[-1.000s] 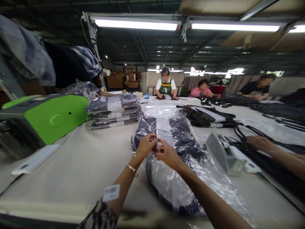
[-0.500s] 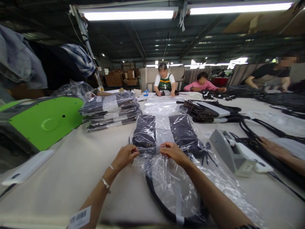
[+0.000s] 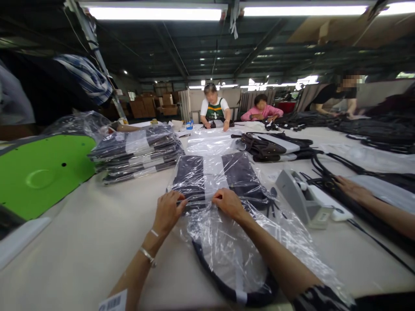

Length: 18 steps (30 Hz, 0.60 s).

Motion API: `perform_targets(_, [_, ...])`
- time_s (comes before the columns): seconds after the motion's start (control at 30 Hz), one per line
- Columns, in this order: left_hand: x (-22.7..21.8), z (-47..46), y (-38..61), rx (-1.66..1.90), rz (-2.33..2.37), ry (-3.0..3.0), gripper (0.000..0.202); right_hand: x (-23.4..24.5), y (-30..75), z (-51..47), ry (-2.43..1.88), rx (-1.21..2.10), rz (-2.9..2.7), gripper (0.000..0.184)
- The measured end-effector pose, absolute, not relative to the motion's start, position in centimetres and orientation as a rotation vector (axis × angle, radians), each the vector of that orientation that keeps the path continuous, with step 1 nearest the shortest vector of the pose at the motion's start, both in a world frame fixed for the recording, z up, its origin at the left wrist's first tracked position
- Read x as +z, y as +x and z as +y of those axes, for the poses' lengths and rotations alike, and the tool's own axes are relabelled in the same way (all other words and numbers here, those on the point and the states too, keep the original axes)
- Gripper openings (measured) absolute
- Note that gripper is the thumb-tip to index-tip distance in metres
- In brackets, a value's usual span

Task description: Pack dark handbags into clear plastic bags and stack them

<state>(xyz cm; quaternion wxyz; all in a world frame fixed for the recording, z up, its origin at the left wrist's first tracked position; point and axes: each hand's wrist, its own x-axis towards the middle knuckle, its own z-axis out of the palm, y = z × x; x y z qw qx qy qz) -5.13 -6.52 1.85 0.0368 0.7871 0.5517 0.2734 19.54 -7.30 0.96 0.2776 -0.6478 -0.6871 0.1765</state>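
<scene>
In front of me lies a dark handbag [image 3: 238, 172] inside a clear plastic bag [image 3: 223, 235], with a pale strip [image 3: 213, 172] across its middle. Its dark strap [image 3: 207, 265] loops toward me, under the loose plastic. My left hand [image 3: 169, 210] is closed on the plastic at the handbag's near left edge, thumb and fingertips together. Closer to the middle, my right hand [image 3: 228, 203] pinches the same plastic near the pale strip's lower end. Both wrists are bent over the near edge of the handbag.
A stack of wrapped bags [image 3: 139, 151] stands at the left, beside a green machine [image 3: 48, 172]. To the right are a grey dispenser [image 3: 296, 201], dark unwrapped bags [image 3: 275, 144] and a co-worker's hand [image 3: 353, 190]. More people work across the table.
The view has swung a little to the right. My left hand has turned more palm-down over the plastic, and both hands stay at the handbag's near edge.
</scene>
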Motion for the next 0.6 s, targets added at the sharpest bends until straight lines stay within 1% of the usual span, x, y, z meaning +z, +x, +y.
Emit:
perform_targets(0.13, [1.5,-6.2,0.1,0.830,1.542,2.520,0.013,1.1,19.2,-7.0,-1.771,0.470,-1.841,0.009])
perform_targets(0.27, [0.0,-5.6,2.3,0.802,1.586,2.479,0.011,2.1,22.0,-8.5,-1.670,0.429,-1.715,0.022])
perform_targets(0.33, [-0.4,-5.4,2.3,0.813,1.592,2.456,0.011,3.1,26.0,-10.5,-1.596,0.377,-1.592,0.022])
perform_targets(0.4, [-0.6,-5.2,2.0,0.795,1.585,2.439,0.010,4.1,31.6,-13.3,-1.618,0.246,-1.454,0.024])
perform_targets(0.47, [-0.6,-4.9,1.8,0.755,1.590,2.423,0.011,5.0,37.6,-16.4,-1.740,0.078,-1.316,0.030])
perform_targets(0.53, [-0.6,-4.4,1.7,0.708,1.600,2.413,0.013,5.5,43.0,-19.1,-1.888,-0.037,-1.189,0.032])
perform_targets(0.6, [-0.9,-3.8,1.6,0.674,1.604,2.414,0.016,5.3,46.9,-20.7,-2.007,0.055,-1.070,0.030])
